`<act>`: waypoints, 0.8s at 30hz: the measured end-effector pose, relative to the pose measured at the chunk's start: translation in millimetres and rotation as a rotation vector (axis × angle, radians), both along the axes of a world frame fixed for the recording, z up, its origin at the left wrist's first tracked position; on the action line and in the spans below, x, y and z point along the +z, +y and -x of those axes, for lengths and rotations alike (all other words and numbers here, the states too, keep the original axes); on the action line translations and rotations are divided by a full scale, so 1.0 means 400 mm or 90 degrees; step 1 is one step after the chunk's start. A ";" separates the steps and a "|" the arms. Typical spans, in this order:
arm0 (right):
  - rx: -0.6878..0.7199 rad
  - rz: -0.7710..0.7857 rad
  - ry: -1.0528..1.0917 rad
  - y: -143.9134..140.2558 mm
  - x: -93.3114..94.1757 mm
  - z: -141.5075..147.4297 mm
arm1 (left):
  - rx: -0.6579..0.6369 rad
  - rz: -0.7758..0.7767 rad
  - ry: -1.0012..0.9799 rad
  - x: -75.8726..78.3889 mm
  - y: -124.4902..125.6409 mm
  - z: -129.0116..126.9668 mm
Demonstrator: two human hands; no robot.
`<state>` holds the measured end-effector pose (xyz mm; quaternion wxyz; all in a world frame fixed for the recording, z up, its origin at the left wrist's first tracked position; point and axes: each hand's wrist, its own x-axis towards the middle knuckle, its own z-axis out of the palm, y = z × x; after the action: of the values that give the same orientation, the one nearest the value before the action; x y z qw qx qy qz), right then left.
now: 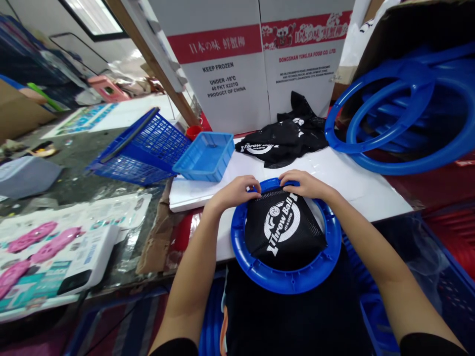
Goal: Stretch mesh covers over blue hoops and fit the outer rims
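Blue ring point(287, 279), one, plastic, low centre of the frame, lying across the near edge of the white table point(356, 183). Black mesh net point(284, 230), printed "Throw Ball" in white, laid over the ring's opening and covering most of it.

My left hand point(237, 190): at the ring's far rim, left of its top, fingers curled down onto the net's upper edge, pinching it against the rim. My right hand point(304, 184): at the same rim just right of the left, fingers bent over the net's edge; whether it grips the net alone or the rim too, I cannot quite tell. The two hands nearly touch.

Spare black nets point(285, 136), a loose heap, upper centre on the table. Stack of blue rings point(404, 113), upper right, leaning inside a cardboard box. Small blue tray point(206, 155), centre left, beside a tilted blue basket point(143, 146). White cartons point(260, 64) marked "Keep Frozen", top centre. Printed cards with pink parts point(40, 247), lower left.
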<state>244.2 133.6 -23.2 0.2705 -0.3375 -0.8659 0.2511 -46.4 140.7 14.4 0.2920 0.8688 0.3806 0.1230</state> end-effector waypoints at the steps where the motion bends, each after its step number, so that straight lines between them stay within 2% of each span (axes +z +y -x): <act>1: 0.009 -0.002 -0.007 0.001 -0.002 -0.001 | -0.002 -0.006 0.005 0.000 -0.001 0.000; 5: 0.013 -0.011 -0.028 0.004 -0.008 -0.001 | 0.013 -0.006 0.034 -0.001 -0.006 -0.003; 10: -0.068 0.026 0.034 -0.001 -0.001 0.005 | 0.080 0.027 0.029 -0.007 -0.008 -0.006; 15: -0.137 0.047 0.086 0.003 -0.006 0.008 | 0.144 0.070 -0.044 -0.023 0.011 -0.001; 19: -0.200 0.077 0.126 0.022 -0.022 0.006 | 0.154 0.131 -0.104 -0.037 0.027 0.006; 24: -0.157 0.102 0.115 0.028 -0.015 0.005 | 0.159 0.134 -0.103 -0.041 0.030 0.006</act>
<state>242.3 144.8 -29.1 0.3480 -0.4380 -0.7673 0.3136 -48.7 152.7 -2.0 0.3934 0.7668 0.4714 0.1873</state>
